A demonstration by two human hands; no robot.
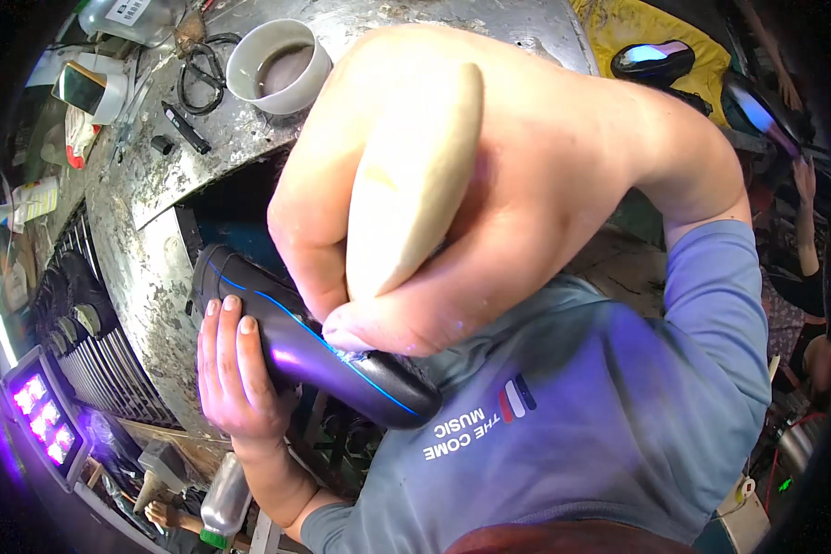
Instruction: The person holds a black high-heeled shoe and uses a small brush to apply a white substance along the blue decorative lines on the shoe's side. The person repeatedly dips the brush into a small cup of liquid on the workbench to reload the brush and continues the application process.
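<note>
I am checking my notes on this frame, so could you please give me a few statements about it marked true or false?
1. The left hand grips a glossy black piece with a blue line. True.
2. The right hand is empty. False: it holds a pale oblong pad pressed against the black piece.
3. A white cup stands on the metal bench. True.
4. The scissors lie right of the cup. False: they lie left of it.

open gap beside metal bench (148, 249), white cup (278, 65) and scissors (201, 76) behind
</note>
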